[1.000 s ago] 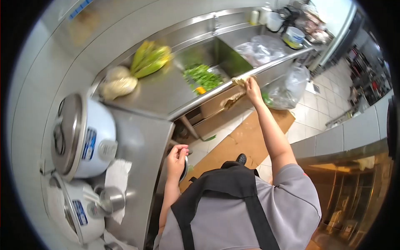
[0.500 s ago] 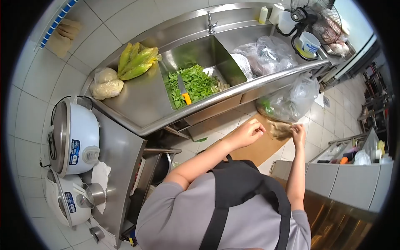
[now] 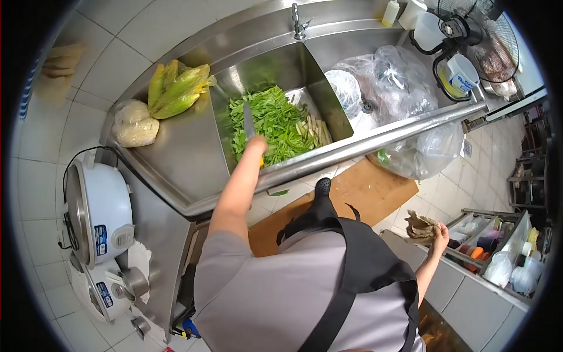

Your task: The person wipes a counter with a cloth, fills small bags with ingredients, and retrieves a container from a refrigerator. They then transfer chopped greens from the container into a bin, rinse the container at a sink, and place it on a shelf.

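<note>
My left hand (image 3: 256, 144) is closed round the orange handle of a knife (image 3: 248, 120), whose blade lies over chopped green leaves (image 3: 275, 117) in the sink basin (image 3: 234, 85). Pale cut stems (image 3: 315, 130) lie at the right side of the leaves. Out to the right, my right hand (image 3: 441, 236) pinches a crumpled brownish cloth-like piece (image 3: 420, 227) above the grey counter's edge.
Yellow-green produce in plastic (image 3: 182, 91) and wrapped pale bundles (image 3: 135, 124) sit left of the basin. Plastic bags (image 3: 399, 82) and a fan (image 3: 463, 29) are at right. Rice cookers (image 3: 105, 205) stand at left; cardboard (image 3: 363, 188) covers part of the floor.
My left hand has moved to the sink and taken hold of the knife handle. My right hand has carried the crumpled piece down and to the right. The view has shifted.
</note>
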### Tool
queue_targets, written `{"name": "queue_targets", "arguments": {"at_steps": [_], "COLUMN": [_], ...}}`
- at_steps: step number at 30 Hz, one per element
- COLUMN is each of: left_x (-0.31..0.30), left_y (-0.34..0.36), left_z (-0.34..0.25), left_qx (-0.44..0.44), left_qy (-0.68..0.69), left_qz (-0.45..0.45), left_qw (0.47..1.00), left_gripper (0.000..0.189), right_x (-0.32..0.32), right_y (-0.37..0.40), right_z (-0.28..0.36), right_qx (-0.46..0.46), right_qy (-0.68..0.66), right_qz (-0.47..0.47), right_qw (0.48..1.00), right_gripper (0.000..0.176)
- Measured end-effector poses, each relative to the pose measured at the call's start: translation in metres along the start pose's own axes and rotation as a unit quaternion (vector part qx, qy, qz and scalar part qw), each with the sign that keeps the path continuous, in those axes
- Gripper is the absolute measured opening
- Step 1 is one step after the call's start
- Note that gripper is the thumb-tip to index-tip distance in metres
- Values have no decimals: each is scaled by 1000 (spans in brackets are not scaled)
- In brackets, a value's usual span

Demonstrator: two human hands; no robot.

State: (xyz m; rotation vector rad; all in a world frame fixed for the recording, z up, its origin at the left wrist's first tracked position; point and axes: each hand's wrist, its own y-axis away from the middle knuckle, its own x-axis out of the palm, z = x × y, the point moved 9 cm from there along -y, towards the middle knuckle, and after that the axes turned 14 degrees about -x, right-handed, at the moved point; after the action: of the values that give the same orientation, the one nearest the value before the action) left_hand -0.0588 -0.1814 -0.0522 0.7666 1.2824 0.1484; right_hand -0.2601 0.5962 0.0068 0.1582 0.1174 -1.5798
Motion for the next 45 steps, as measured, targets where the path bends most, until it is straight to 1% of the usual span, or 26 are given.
{"name": "queue_targets", "arguments": {"at_steps": [1,3,7,9,10,11,12,13,14,15,16,17,18,19,21,22,26,30,32,33,34,35,37,41,43,45], "left_x": [17,56,51,63,68,68,68,62,14,-18,-40,-75,-99,-135,-194,-206,-275,-311,-338,-336,-339,-343,-367,-435,-469,-479], "left_y": [-30,-71,-50,-58,-64,-67,-70,-74,-53,-35,-27,-23,-17,20,82,90,178,217,226,208,192,176,165,115,77,35], "left_z": [8,51,44,58,54,62,68,69,63,67,77,81,90,89,84,95,73,-29,-112,-146,-177,-204,-237,-223,-197,-177], "left_qx": [-2,-148,-175,-229,-191,-194,-207,-216,-155,-221,-232,-200,-181,-184,-139,-121,-16,47,161,238,275,270,222,235,274,280], "left_qy": [2,99,63,77,65,62,148,235,327,334,375,300,298,362,399,377,307,326,233,266,261,237,242,322,264,257], "left_qz": [1,50,80,98,125,130,174,213,148,132,100,73,73,62,86,124,131,120,-19,-37,-64,-114,-150,-122,-206,-177], "left_qw": [1000,983,979,965,971,970,951,924,921,907,892,930,934,912,902,910,942,937,959,933,923,926,933,909,901,908], "left_gripper": [25,33,49,57,52,52,50,48,44,40,35,34,36,37,36,35,39,33,32,35,35,34,31,31,35,39], "right_x": [1,5,-13,-9,-9,-11,-11,-11,-11,-11,-19,-24,-26,-26,-37,-38,-40,-57,-61,-63,-71,-77,-96,-149,-157,-155], "right_y": [-9,-27,-77,-94,-99,-103,-106,-112,-118,-129,-139,-148,-159,-171,-195,-209,-251,-282,-293,-299,-303,-307,-307,-293,-279,-252], "right_z": [15,40,33,35,37,41,45,47,48,49,47,44,44,41,46,46,53,50,48,48,50,51,49,19,11,30], "right_qx": [-17,-32,-54,-55,-63,-73,-71,-70,-69,-70,-78,-86,-90,-88,-106,-108,-145,-150,-139,-135,-139,-146,-153,-101,-69,-6], "right_qy": [58,50,14,-11,-12,-11,-10,-14,-19,-20,-18,-18,-27,-27,8,8,26,2,-18,-21,33,84,101,93,62,119], "right_qz": [6,-15,-68,-69,-84,-98,-97,-117,-135,-134,-151,-171,-180,-180,-210,-219,-233,-291,-290,-283,-275,-265,-269,-300,-330,-397], "right_qw": [998,998,996,996,994,992,993,991,988,988,985,981,979,979,972,970,961,945,947,949,951,949,946,944,939,910], "right_gripper": [27,27,22,24,24,25,25,25,25,25,25,26,25,25,27,27,28,28,30,30,29,29,27,27,27,27]}}
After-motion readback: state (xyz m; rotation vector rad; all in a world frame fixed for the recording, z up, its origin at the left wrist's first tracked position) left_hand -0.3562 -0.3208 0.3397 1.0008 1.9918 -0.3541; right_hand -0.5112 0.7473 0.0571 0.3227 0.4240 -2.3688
